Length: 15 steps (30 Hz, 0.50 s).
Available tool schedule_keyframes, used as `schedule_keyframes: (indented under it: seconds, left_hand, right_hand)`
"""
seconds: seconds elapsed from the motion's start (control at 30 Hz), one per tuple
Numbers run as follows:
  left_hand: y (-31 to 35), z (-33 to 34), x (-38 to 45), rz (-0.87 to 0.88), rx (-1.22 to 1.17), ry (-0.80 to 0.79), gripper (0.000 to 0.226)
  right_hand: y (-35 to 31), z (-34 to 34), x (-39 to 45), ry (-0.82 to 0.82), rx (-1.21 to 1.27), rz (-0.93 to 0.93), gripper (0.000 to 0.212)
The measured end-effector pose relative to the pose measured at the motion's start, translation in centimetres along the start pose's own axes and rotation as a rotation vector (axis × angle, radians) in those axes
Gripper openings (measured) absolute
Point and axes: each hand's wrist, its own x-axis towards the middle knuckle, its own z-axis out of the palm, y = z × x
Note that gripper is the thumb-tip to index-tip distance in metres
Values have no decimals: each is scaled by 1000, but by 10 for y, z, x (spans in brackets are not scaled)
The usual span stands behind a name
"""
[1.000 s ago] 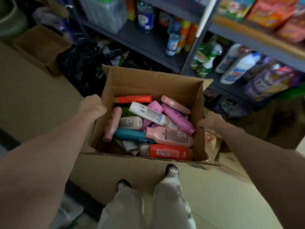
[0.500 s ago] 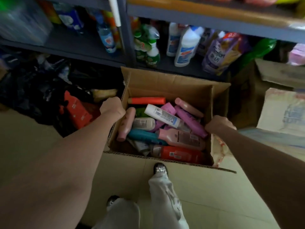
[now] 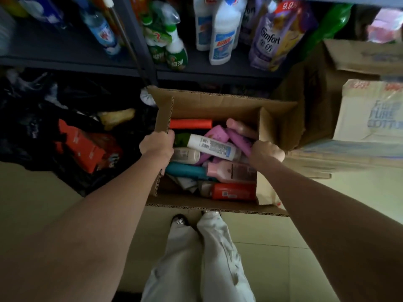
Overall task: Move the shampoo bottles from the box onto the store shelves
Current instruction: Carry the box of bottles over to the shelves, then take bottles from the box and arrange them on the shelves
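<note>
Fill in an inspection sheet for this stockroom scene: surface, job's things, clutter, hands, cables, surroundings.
Surface: tiled floor, partly bare.
Job's things: cardboard box open, full of shampoo bottles lying jumbled; none shelved yet.
Clutter: black bags and a red pack left of the box.
Hands: left hand grips the box's left wall; right hand grips its right wall.
Cables: nothing seen.
Surroundings: shelf holding cleaning bottles; more cartons on the right.

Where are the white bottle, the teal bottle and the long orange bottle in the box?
white bottle (image 3: 211,147): head view, on its printed label, mid-body.
teal bottle (image 3: 185,170): head view, middle of its body.
long orange bottle (image 3: 190,124): head view, middle of its side, at the far wall.
</note>
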Motion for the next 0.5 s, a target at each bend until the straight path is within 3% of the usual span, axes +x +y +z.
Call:
schedule_keyframes:
  seconds: [0.13,0.23,0.5]
  left_hand:
    - [-20,-27,-10,-2,-85,97,32]
    - [-25,-51,-10,110,-24,120,50]
    - [26,-88,-3,458,42,269,52]
  right_hand:
    - [-31,-38,-21,27,74,-57,28]
    - [-48,-68,-35,91,113,-116,26]
    - [-59,-111,-25,137,45,-218,35]
